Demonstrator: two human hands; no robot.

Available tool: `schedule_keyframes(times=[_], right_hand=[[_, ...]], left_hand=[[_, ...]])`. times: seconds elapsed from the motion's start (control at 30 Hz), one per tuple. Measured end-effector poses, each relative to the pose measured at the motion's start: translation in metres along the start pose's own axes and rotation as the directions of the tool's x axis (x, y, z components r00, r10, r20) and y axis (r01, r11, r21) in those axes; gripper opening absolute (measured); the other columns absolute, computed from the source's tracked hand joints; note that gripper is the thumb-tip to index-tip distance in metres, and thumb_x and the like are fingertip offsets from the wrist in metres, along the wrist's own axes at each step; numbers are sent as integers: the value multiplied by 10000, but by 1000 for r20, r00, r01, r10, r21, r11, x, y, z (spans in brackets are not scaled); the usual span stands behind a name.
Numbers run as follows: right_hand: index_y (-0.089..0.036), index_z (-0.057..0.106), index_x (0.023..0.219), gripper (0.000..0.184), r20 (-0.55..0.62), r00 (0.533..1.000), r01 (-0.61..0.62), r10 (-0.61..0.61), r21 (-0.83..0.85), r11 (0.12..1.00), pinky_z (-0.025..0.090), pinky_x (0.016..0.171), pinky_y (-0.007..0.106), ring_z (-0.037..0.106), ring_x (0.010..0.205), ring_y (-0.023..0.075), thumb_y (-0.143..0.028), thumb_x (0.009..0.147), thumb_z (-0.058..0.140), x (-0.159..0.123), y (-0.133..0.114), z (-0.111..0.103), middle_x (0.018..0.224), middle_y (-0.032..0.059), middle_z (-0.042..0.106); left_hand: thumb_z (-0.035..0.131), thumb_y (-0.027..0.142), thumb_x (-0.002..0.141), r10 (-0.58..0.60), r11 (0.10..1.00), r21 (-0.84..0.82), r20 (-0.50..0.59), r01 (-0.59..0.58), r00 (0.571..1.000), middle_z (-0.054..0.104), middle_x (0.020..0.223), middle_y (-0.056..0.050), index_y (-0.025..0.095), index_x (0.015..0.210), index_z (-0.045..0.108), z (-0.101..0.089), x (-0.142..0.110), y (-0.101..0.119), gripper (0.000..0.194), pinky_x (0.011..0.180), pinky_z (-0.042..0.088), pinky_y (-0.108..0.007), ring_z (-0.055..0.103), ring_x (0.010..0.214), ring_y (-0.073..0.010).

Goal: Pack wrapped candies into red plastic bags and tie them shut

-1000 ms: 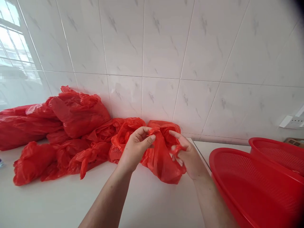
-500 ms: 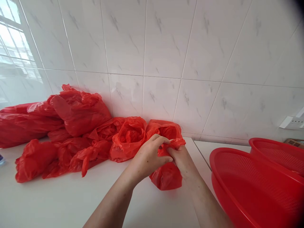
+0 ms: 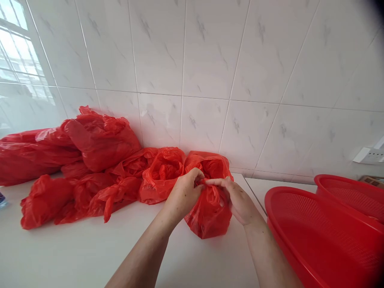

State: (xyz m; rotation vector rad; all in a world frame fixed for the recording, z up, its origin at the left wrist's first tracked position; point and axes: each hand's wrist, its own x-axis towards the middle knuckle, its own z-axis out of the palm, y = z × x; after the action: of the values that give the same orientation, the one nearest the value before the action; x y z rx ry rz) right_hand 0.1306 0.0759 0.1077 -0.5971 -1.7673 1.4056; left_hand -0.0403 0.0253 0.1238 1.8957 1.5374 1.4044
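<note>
A bulging red plastic bag sits on the white countertop, its top gathered between my hands. My left hand is closed around a twisted red strip of the bag at its neck. My right hand grips the same gathered plastic from the other side, with its fingers reaching toward my left hand. The fingertips nearly meet, and they hide the gathered neck. Directly behind stands another open red bag, and a further one lies to its left.
A heap of stuffed red bags lies along the tiled wall to the left. Two red perforated plastic baskets stand at the right, close to my right arm. A wall socket is at the right edge.
My hands have moved closer together, from holding the bag's top apart to meeting at its neck. The bag's top is now drawn into a narrow twist, and its body sits rounder below.
</note>
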Motion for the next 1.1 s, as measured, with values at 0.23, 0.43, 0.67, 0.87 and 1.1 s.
schedule_keyframes(times=[0.23,0.43,0.67,0.87,1.1], right_hand=[[-297,581,1087,346,-200,980,-85,16,-343,936,449,711,294,534,793,150,-239,747,616,4,3,10,856,-22,562],[-268,663,971,257,-298,954,-156,10,-467,870,439,597,294,563,643,150,-229,782,494,8,10,12,741,-9,634],[-236,661,1080,311,-170,983,-88,76,-65,994,492,806,311,627,908,174,-317,816,519,9,9,3,1047,40,687],[-188,705,869,243,-439,893,-191,99,-170,967,493,737,326,651,800,210,-306,726,548,24,52,-10,892,60,715],[-211,628,962,354,-717,696,-295,-24,-316,902,393,715,333,582,778,229,-203,647,465,17,96,-40,819,41,659]], left_hand=[[497,138,790,-10,997,74,18,9,1000,620,811,31,249,929,586,-1,-3,5,199,630,413,-239,564,741,-136],[482,156,797,-2,991,135,104,-12,995,638,808,35,241,840,579,4,-5,7,136,601,393,-237,562,715,-136],[463,140,761,-5,961,277,115,-27,993,565,738,39,223,802,460,0,-7,10,93,530,314,-233,476,631,-126],[445,104,704,-56,904,409,403,-125,914,467,618,46,220,732,408,-8,-18,19,124,470,219,-251,374,541,-114],[484,105,630,-179,901,424,551,-88,815,549,675,49,218,697,471,-17,-38,0,131,483,227,-250,420,594,-118]])
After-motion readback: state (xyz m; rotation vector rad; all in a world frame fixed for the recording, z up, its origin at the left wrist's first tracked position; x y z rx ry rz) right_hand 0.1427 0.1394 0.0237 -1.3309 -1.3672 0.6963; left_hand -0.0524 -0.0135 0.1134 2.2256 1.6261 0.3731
